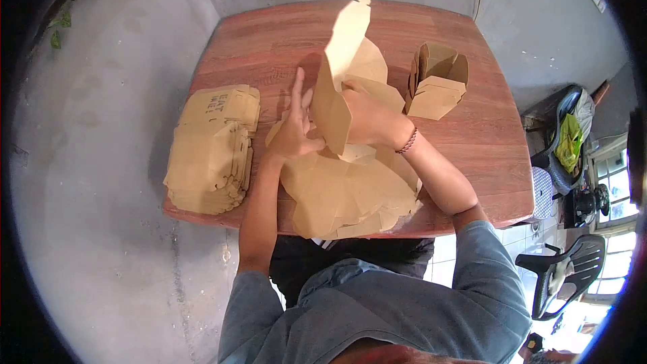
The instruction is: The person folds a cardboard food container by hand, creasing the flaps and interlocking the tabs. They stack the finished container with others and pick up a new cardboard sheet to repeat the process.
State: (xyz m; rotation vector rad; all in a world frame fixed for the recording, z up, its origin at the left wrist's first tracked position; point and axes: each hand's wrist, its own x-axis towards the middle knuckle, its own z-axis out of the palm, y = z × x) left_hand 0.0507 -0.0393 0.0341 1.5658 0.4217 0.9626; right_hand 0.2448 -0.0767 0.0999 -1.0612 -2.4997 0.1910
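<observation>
Two hands work at one part-folded paperboard carton (330, 104) in the head view. The carton stands raised above a loose pile of flat blanks (337, 192), near the front edge of the table (269, 34), with its tall end panel pointing away from the person.

Handling: judged light, thin and springy. The panels should flex along the creases and stay fairly stiff between them. The surface looks dry and matt, so slip is unlikely; the likely damage is a bent flap or a crushed corner. Suitable hold: the broad side panels, close to the base creases, with light pressure. Avoid gripping by the narrow end tab.

Left hand (294, 135): open, fingers extended and somewhat apart, set at the outer left side of the carton, thumb pointing towards its lower part. It is not closed round the board; firm contact cannot be confirmed.

Right hand (367, 118): placed among the carton's panels, with a braided bracelet (408, 140) at the wrist. The fingers are partly hidden by a panel, so their opening and any grip cannot be told.

Adjacent items: a stack of flat printed blanks (205, 162) at left; formed cartons (441, 94), nested, at right.
</observation>
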